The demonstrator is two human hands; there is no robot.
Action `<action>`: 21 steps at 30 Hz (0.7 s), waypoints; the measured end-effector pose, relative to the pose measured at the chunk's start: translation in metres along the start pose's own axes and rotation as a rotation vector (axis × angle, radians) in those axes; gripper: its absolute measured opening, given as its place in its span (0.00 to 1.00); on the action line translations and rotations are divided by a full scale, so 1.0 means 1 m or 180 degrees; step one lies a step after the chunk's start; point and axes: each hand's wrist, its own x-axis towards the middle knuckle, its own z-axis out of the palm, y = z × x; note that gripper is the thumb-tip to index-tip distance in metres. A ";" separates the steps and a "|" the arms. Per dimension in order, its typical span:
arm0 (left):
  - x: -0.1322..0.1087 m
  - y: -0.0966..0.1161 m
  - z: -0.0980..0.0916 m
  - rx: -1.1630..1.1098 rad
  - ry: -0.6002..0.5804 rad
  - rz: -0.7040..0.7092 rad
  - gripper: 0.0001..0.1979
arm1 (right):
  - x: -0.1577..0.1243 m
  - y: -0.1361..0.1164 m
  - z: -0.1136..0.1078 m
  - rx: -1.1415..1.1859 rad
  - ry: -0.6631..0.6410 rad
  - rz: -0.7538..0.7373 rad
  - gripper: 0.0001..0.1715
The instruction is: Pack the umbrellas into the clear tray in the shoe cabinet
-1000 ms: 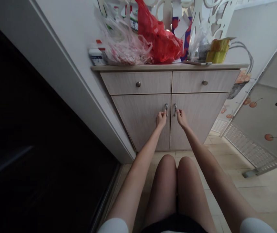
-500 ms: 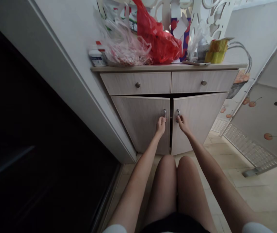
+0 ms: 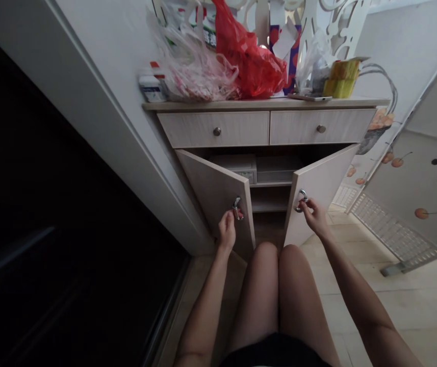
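Your left hand [image 3: 227, 229] is closed around the small curved metal handle [image 3: 237, 208] of the left pale wood-grain cabinet door [image 3: 214, 191], fingers wrapped on it from below. Your right hand [image 3: 315, 216] grips the matching curved metal handle [image 3: 302, 200] of the right pale wood-grain cabinet door [image 3: 319, 186] in the same way. Both doors stand swung outward toward you, each angled away from the gap between your two grips.

Between your hands, and farther back, the cabinet's dim interior shows. A light grey box [image 3: 237, 167] sits on the upper shelf [image 3: 272, 184], up and inward from your left grip. Beside it lies a flatter, darker thing I cannot make out. A lower shelf shows beneath.

Above both grips run two pale wooden drawers, each with a round metal knob: one [image 3: 216, 131] above your left hand, one [image 3: 321, 129] above your right. Higher still, the cabinet top [image 3: 356, 102] carries a crumpled red plastic bag [image 3: 251, 61], a translucent pink-and-white plastic bag [image 3: 197, 71] to the left of it, and a small white container [image 3: 151, 87] at the far left. A yellow-green packet [image 3: 341, 79] lies toward the right end, up from your right grip.

Your bare knees [image 3: 277, 255] sit just below and between the two hands.
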 end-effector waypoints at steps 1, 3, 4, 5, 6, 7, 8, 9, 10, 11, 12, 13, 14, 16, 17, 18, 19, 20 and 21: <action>-0.003 0.003 -0.004 -0.0005 0.0056 -0.0016 0.32 | -0.006 0.000 -0.007 -0.0048 0.0023 0.0011 0.26; -0.008 0.008 -0.012 -0.0028 0.0174 -0.0053 0.32 | -0.017 0.000 -0.022 -0.0157 0.0081 0.0046 0.25; -0.010 0.010 -0.015 -0.0035 0.0239 -0.0070 0.32 | -0.023 0.000 -0.029 -0.0213 0.0109 0.0073 0.25; -0.012 0.012 -0.019 -0.0031 0.0307 -0.0080 0.32 | -0.029 0.000 -0.037 -0.0267 0.0138 0.0106 0.25; -0.013 0.013 -0.023 -0.0020 0.0377 -0.0084 0.32 | -0.034 -0.001 -0.044 -0.0312 0.0170 0.0145 0.25; -0.015 0.014 -0.028 -0.0004 0.0453 -0.0084 0.32 | -0.039 -0.002 -0.051 -0.0348 0.0207 0.0186 0.26; -0.016 0.015 -0.033 0.0019 0.0532 -0.0085 0.31 | -0.043 -0.003 -0.058 -0.0376 0.0246 0.0224 0.26; -0.017 0.015 -0.039 0.0045 0.0607 -0.0089 0.31 | -0.047 -0.004 -0.064 -0.0398 0.0292 0.0256 0.27; -0.018 0.015 -0.046 0.0072 0.0685 -0.0098 0.30 | -0.051 -0.005 -0.071 -0.0412 0.0337 0.0284 0.27; -0.019 0.014 -0.053 0.0100 0.0770 -0.0109 0.30 | -0.054 -0.005 -0.077 -0.0418 0.0380 0.0314 0.27; -0.020 0.013 -0.062 0.0129 0.0861 -0.0119 0.29 | -0.057 -0.004 -0.083 -0.0419 0.0425 0.0347 0.28; -0.021 0.011 -0.070 0.0155 0.0954 -0.0131 0.29 | -0.060 -0.002 -0.089 -0.0412 0.0450 0.0385 0.28; -0.022 0.009 -0.079 0.0172 0.1054 -0.0144 0.29 | -0.062 0.001 -0.095 -0.0397 0.0473 0.0423 0.27; -0.022 0.005 -0.097 0.0175 0.1275 -0.0176 0.30 | -0.068 0.009 -0.108 -0.0370 0.0532 0.0488 0.28; -0.023 0.003 -0.106 0.0162 0.1387 -0.0185 0.30 | -0.071 0.013 -0.114 -0.0371 0.0581 0.0515 0.28; -0.022 0.001 -0.115 0.0145 0.1499 -0.0181 0.30 | -0.074 0.017 -0.121 -0.0386 0.0635 0.0542 0.28; -0.022 0.000 -0.122 0.0135 0.1609 -0.0164 0.30 | -0.078 0.021 -0.128 -0.0411 0.0688 0.0571 0.28; -0.021 -0.001 -0.130 0.0139 0.1712 -0.0141 0.30 | -0.081 0.025 -0.134 -0.0454 0.0764 0.0592 0.28; -0.020 -0.001 -0.137 0.0150 0.1805 -0.0120 0.30 | -0.084 0.028 -0.141 -0.0532 0.0844 0.0590 0.28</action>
